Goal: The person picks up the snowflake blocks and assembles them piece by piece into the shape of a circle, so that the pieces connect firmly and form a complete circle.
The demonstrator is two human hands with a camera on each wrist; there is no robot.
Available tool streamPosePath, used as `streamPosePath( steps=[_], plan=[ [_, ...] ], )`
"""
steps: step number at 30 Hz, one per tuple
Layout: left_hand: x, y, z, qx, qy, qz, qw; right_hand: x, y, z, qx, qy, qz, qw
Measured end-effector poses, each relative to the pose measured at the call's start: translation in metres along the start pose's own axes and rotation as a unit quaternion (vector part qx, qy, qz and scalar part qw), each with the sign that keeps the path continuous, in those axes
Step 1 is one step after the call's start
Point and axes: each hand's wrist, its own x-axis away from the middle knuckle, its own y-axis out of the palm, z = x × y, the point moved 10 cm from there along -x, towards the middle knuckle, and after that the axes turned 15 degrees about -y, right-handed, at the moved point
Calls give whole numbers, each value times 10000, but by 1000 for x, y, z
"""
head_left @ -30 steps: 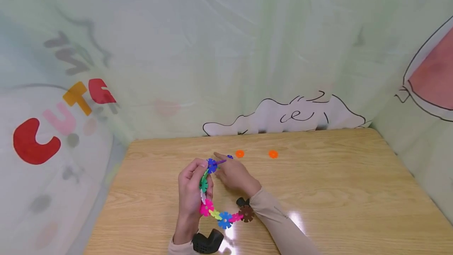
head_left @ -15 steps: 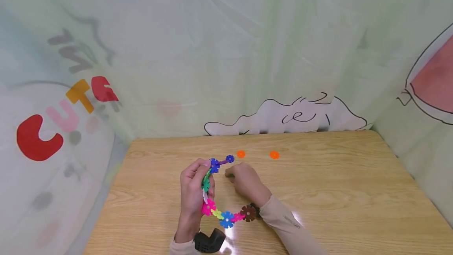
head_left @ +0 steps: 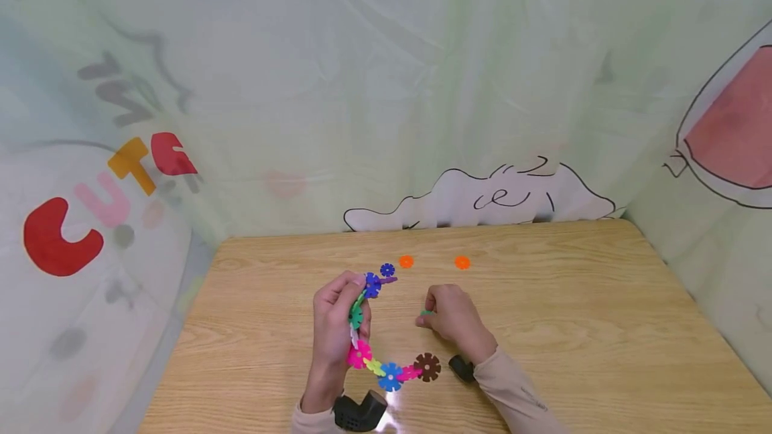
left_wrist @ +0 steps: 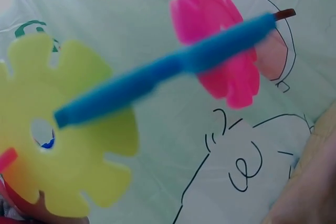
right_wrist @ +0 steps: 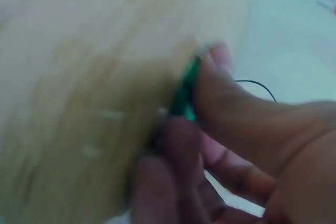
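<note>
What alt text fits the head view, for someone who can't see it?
A left hand holds a curved chain of colorful notched discs over a wooden table, while the right hand pinches a green piece. Two orange discs lie toward the table's far edge.

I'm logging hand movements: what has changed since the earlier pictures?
The right hand moved right and back, away from the multicoloured chain of plastic flower discs, pinching a small green piece. The left hand, still holding the chain, shifted slightly right; both notched orange discs stayed put.
</note>
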Motion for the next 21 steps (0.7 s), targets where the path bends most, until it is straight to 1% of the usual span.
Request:
streamPosePath(
  steps=[4, 6, 7, 9, 10, 13, 15, 17, 19, 21],
  plan=[
    [0, -1, 0, -36, 41, 72, 10000, 10, 0, 6, -362, -66, -248, 9990],
    [0, -2, 0, -38, 44, 166, 9998, 14, -1, 7, -791, -167, -351, 9961],
    [0, -4, 0, -30, 43, 237, 9997, 15, -1, 7, -1082, -207, -381, 9932],
    [0, -7, 0, 15, 34, 411, 9991, 17, -5, 4, -1748, -291, -379, 9834],
    [0, -9, 0, 50, 32, 508, 9987, 17, -9, 1, -2097, -330, -304, 9767],
    [2, -15, 1, 210, 32, 790, 9967, 19, -29, -12, -2844, -540, 85, 9571],
    [3, -19, 1, 324, 52, 950, 9949, 22, -44, -25, -3075, -823, 247, 9477],
    [3, -22, 1, 412, 95, 1057, 9935, 26, -56, -40, -3127, -1170, 195, 9424],
    [4, -24, 2, 448, 140, 1120, 9926, 31, -62, -54, -3135, -1486, -75, 9379],
    [3, -24, 2, 474, 164, 1107, 9926, 38, -65, -65, -3111, -1734, -410, 9335]
  ],
)
